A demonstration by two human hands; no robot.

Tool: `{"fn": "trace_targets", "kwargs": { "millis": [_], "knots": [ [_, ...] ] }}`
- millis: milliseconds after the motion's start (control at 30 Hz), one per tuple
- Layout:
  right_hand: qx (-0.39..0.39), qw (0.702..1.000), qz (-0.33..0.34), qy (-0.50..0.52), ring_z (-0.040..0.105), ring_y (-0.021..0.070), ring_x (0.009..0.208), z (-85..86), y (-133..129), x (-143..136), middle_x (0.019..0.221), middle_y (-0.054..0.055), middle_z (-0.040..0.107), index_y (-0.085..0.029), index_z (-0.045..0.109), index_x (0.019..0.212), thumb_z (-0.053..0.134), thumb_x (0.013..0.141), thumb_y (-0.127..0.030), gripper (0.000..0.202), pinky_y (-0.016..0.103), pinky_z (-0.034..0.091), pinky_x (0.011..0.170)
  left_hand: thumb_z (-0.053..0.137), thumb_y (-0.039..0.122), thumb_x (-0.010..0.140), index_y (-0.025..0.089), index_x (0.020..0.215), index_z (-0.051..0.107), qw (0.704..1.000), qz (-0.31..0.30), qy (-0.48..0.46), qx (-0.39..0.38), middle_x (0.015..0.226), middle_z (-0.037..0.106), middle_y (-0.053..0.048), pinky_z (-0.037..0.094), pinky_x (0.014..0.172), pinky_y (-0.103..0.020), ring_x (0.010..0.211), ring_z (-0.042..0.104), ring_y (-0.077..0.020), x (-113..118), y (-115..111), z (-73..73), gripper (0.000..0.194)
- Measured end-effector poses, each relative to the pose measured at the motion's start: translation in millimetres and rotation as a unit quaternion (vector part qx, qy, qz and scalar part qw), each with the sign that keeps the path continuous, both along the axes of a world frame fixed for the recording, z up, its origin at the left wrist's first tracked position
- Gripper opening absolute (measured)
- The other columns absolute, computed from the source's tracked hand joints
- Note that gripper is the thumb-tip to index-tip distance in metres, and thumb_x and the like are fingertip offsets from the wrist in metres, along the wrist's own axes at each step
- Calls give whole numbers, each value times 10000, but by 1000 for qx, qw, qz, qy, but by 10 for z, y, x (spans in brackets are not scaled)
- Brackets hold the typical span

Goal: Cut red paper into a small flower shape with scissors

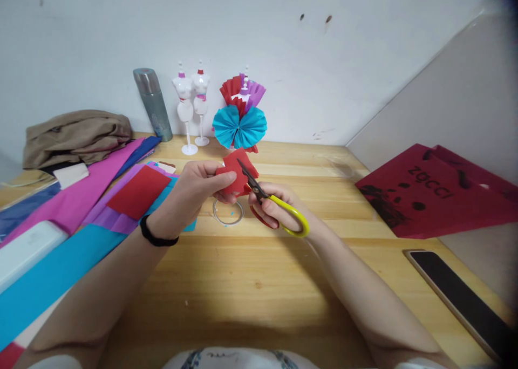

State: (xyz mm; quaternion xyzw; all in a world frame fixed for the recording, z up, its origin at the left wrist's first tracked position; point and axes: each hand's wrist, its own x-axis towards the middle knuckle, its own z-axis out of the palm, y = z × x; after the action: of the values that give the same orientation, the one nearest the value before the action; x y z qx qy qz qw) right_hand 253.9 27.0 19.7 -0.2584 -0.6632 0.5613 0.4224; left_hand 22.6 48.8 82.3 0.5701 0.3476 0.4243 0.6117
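My left hand, with a black band at the wrist, pinches a small piece of red paper between thumb and fingers. In my right hand is a pair of scissors with yellow and red handles and dark blades. The blades lie across the right part of the red paper and point up and to the left. Whether they are fully closed on it I cannot make out. Below the paper, a thin round ring rests on the wooden table.
Coloured paper sheets, a red one on top, cover the left side. Behind stand a grey flask, two white mannequins and one dressed in pleated paper. At right are a red bag and a phone.
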Motion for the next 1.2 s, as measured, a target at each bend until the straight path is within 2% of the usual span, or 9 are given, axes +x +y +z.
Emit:
{"fn": "trace_targets", "kwargs": {
  "millis": [333, 833, 1200],
  "knots": [
    [-10, 1000, -5, -6, 346, 53, 395, -23, 2, 7, 620, -111, 475, -217, 647, 1026, 773, 973, -721, 522, 199, 255, 379, 1006, 527, 687, 155, 664, 794, 1000, -6, 1, -3, 655, 774, -60, 561, 584, -231, 565, 677, -146, -2, 3, -7, 428],
    [-17, 1000, -6, -11, 330, 48, 388, -11, 0, 18, 621, -116, 462, -212, 652, 1023, 783, 968, -717, 524, 206, 233, 369, 1017, 445, 630, 156, 666, 808, 1000, 9, 9, -17, 637, 776, -47, 544, 570, -232, 539, 661, -138, -14, 6, 57, 359],
    [-8, 1000, -2, -29, 328, 49, 390, 82, -26, 22, 590, -117, 467, -210, 634, 964, 767, 972, -734, 541, 211, 221, 377, 913, 399, 719, 158, 638, 771, 1000, 12, 19, 16, 608, 735, -40, 544, 573, -243, 544, 642, -137, -44, -4, 81, 290]
  ]
}}
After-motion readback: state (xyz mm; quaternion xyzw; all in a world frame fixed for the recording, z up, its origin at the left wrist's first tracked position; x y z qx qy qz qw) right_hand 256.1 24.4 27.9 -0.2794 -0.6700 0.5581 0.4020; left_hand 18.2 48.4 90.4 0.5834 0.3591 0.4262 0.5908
